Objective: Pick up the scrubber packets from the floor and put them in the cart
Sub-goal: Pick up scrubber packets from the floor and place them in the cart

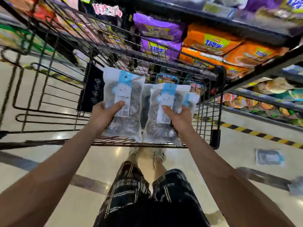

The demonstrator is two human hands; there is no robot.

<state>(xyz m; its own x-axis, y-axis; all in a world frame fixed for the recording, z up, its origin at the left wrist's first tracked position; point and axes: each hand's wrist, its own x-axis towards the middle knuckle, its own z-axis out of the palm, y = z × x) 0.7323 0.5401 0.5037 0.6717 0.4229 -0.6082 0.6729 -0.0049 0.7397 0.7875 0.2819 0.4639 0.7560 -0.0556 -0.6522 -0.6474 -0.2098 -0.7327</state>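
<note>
My left hand point(102, 114) grips a clear scrubber packet point(126, 94) with a blue header, held upright over the near end of the black wire cart point(211, 112). My right hand point(177, 117) grips a second scrubber packet point(165, 99), with at least one more packet tucked behind it. Both hands are above the cart's near rim. Another scrubber packet point(268, 157) lies flat on the floor to the right. A blurred blue-grey shape point(296, 187) at the right edge may be one more.
Store shelves point(246, 30) with purple and orange bags stand close on the right. Yellow-black hazard tape point(262, 135) runs along the shelf base. The cart's folded child seat point(47, 95) juts left. My legs and shoes are below the cart on glossy tile.
</note>
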